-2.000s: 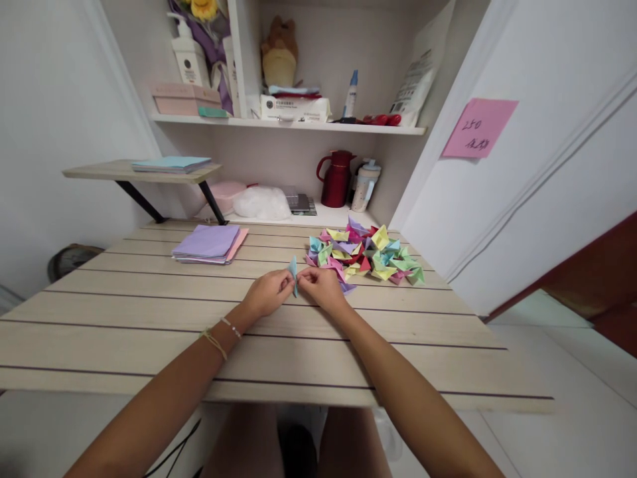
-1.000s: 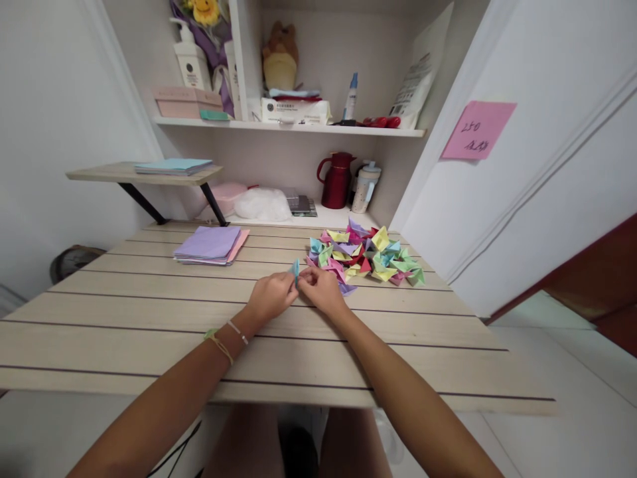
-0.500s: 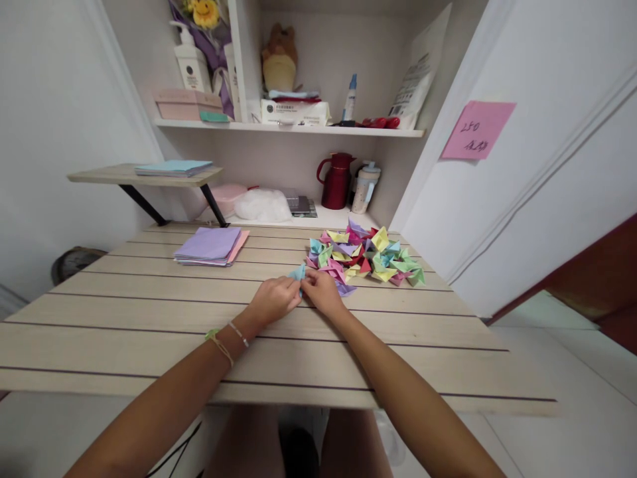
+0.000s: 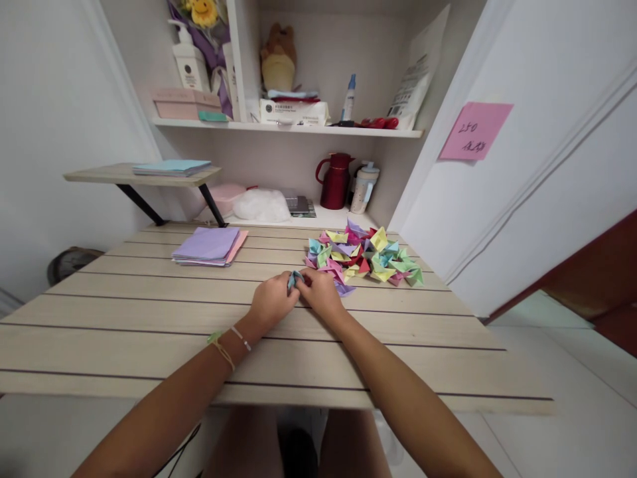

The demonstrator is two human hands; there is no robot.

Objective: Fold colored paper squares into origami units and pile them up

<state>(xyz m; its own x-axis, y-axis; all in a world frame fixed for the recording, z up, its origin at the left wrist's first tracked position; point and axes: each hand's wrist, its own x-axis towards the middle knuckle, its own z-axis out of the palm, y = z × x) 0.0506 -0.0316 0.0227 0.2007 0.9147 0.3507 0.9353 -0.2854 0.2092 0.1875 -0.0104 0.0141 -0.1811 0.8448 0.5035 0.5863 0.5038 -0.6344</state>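
Observation:
A small light blue folded paper piece (image 4: pixel 294 279) sits between my two hands at the middle of the wooden slatted table (image 4: pixel 149 318). My left hand (image 4: pixel 273 302) and my right hand (image 4: pixel 321 292) both pinch it with closed fingers, knuckles resting near the tabletop. Most of the paper is hidden by the fingers. A heap of finished folded paper pieces (image 4: pixel 365 255) in many colours lies just beyond and to the right of my right hand.
A stack of purple and pink paper sheets (image 4: pixel 209 244) lies at the table's far left. Behind stand a red kettle (image 4: pixel 336 180), a cup (image 4: pixel 365 186) and shelves with bottles and boxes. A white door with a pink note (image 4: pixel 474 131) closes in the right side.
The blue paper stood upright between my fingertips earlier; it now lies lower and more crumpled inside the pinch, and both hands have sunk slightly toward the table.

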